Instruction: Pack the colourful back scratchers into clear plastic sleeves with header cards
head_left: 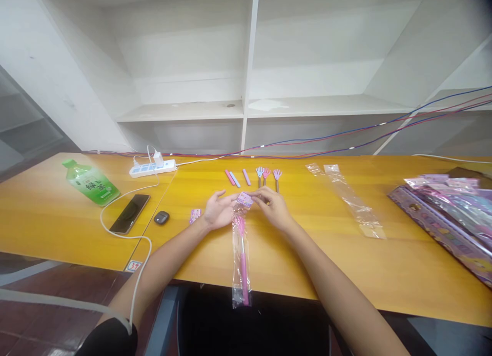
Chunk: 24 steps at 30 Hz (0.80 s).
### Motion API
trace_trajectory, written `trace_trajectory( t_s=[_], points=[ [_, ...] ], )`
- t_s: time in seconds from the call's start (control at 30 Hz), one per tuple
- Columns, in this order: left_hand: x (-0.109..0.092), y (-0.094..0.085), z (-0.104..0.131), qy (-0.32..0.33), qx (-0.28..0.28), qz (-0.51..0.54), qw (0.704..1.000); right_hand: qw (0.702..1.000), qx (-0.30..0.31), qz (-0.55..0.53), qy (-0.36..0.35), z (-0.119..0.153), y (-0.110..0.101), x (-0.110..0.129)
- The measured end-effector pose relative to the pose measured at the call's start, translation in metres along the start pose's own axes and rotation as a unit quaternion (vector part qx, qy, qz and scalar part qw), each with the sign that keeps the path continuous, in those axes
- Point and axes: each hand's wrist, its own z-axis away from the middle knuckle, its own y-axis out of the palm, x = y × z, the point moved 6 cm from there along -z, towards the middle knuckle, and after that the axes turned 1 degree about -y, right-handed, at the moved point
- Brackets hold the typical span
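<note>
A pink back scratcher (243,263) lies inside a clear plastic bag (235,281), its lower end past the table's front edge. At the bag's top is a small purple printed card (245,200). My right hand (272,207) pinches the card's right edge between thumb and fingers. With palm turned up, my left hand (221,211) is open, fingers stretched towards the bag's top and touching it; its fingertips are partly hidden. Just beyond my hands lie three back scratcher heads, blue (260,172), pink (266,174) and purple (277,175). More printed cards (195,215) sit by my left wrist.
Three coloured handle pieces, pink (229,177), blue (234,179) and purple (246,177), lie behind. Empty clear bags (351,199) are to the right, beside a pile of packaged scratchers (457,207). Leftward are a green bottle (92,183), phone (130,214), black case (162,217) and power strip (152,168).
</note>
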Motion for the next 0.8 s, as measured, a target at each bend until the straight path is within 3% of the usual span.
trace_trajectory(
  t_s=[0.3, 0.47, 0.8],
  points=[
    [-0.002, -0.006, -0.004, 0.049, -0.047, -0.070, 0.995, 1.000, 0.000, 0.023, 0.013, 0.000, -0.004, 0.006],
    [0.000, -0.006, -0.005, 0.056, -0.039, -0.072, 0.995, 1.000, 0.008, 0.022, 0.002, 0.002, -0.001, 0.007],
    [0.002, -0.004, -0.003, 0.045, -0.036, -0.053, 0.997, 0.996, 0.006, 0.046, -0.077, 0.004, 0.001, 0.028]
  ],
)
